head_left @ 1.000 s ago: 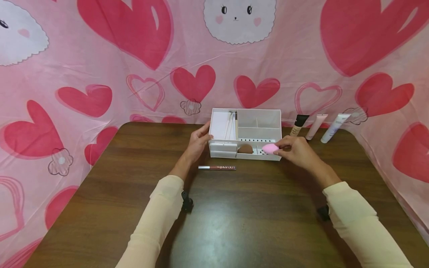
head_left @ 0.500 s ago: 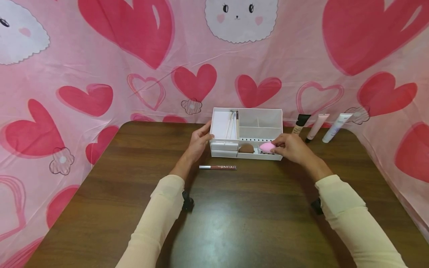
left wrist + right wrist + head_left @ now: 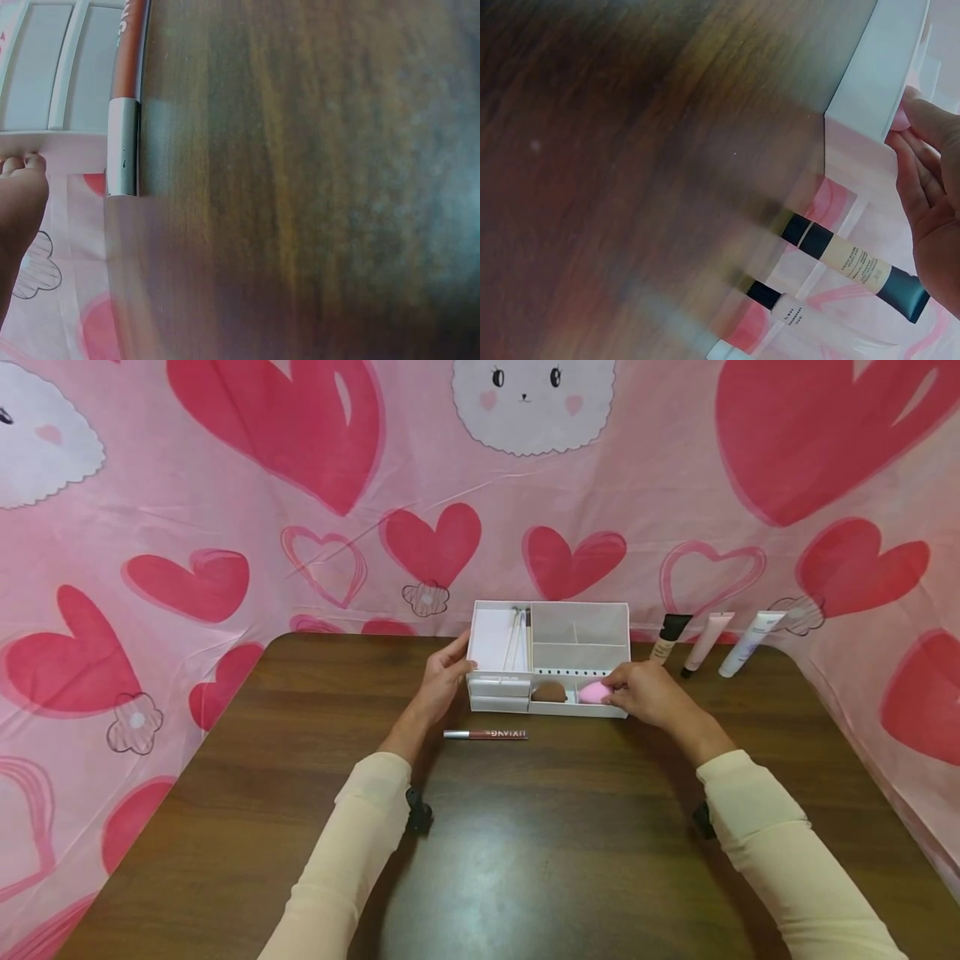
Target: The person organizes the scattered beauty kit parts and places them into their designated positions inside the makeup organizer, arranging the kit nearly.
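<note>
- Head view: the right hand (image 3: 648, 689) pinches the pink sponge (image 3: 594, 693) between thumb and fingertips, barely parted, at the front right compartment of the white organizer (image 3: 577, 711); whether it touches the floor there, I cannot tell.
- The sponge's long axis runs roughly left to right; its rounded left end faces the brown sponge (image 3: 549, 692), its right end is hidden by fingers. It looks smooth, matte and plump.
- The left hand (image 3: 441, 681) has its fingers fairly straight along the organizer's left side, thumb apart at the front corner.
- The organizer lies lengthwise across the table (image 3: 480, 860), 2 drawers facing the person, brushes (image 3: 515, 639) inside.
- Left wrist view: fingertips touch the organizer's side wall; a silver-capped brown tube (image 3: 127, 97) lies just beside its front.
- Right wrist view: only a pink sliver of sponge shows by the thumb; 2 black-capped tubes (image 3: 855, 264) stand cap down nearby.
</note>
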Action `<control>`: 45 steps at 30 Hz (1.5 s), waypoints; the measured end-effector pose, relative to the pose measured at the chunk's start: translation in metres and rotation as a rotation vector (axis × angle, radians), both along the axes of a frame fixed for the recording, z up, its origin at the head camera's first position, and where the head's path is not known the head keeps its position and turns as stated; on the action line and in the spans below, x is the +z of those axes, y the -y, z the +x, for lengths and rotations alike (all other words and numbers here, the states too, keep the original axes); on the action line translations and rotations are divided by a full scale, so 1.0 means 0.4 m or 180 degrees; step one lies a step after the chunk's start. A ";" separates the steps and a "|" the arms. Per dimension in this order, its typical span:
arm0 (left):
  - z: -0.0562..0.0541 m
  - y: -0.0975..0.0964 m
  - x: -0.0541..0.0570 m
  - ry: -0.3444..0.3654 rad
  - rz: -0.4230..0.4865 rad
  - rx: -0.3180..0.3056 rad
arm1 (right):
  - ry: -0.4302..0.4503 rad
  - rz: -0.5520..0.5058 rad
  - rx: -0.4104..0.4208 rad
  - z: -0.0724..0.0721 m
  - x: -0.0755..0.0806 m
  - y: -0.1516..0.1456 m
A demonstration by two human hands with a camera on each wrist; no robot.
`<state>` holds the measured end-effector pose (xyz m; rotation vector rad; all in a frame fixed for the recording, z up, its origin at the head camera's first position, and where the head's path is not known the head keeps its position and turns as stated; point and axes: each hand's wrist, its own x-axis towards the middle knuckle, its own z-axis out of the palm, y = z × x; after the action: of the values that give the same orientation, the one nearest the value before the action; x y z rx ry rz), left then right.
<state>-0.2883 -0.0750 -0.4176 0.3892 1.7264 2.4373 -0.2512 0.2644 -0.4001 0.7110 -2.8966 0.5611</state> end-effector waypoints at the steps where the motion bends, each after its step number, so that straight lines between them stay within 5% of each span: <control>1: 0.001 0.000 0.000 -0.0007 0.0007 0.0001 | 0.0008 0.0025 -0.0002 -0.001 0.000 0.000; 18: -0.005 0.003 -0.007 -0.0027 0.0063 -0.0030 | -0.0029 0.0201 0.0089 0.001 -0.002 -0.006; 37: -0.006 0.002 0.000 -0.0037 -0.0014 -0.0023 | 0.0130 -0.0478 -0.0102 0.040 -0.003 -0.008; 45: -0.005 0.003 -0.007 -0.0050 -0.0025 -0.0013 | -0.0067 -0.0669 0.0154 0.064 0.026 0.039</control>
<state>-0.2904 -0.0762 -0.4204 0.4117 1.7389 2.4305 -0.2256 0.2489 -0.3897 0.7520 -2.7524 0.8429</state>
